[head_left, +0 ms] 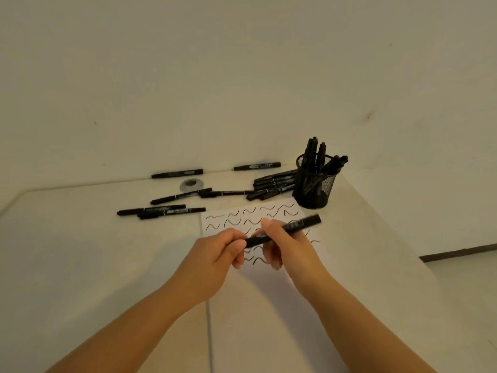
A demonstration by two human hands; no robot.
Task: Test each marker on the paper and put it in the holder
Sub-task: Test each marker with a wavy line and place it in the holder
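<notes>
Marker [285,230] held level above the paper [269,292], left hand [215,262] pinching its cap end, right hand [287,246] gripping the barrel; an abrupt uncapping pull could smear ink on fingers.

marker [285,230]: black, lying tilted above the paper, right end higher | paper [271,292]: white, lying flat, carrying rows of black squiggles | holder [314,184]: black mesh cup standing upright beyond the paper, holding several markers | loose markers [172,211]: lying scattered left of holder
</notes>
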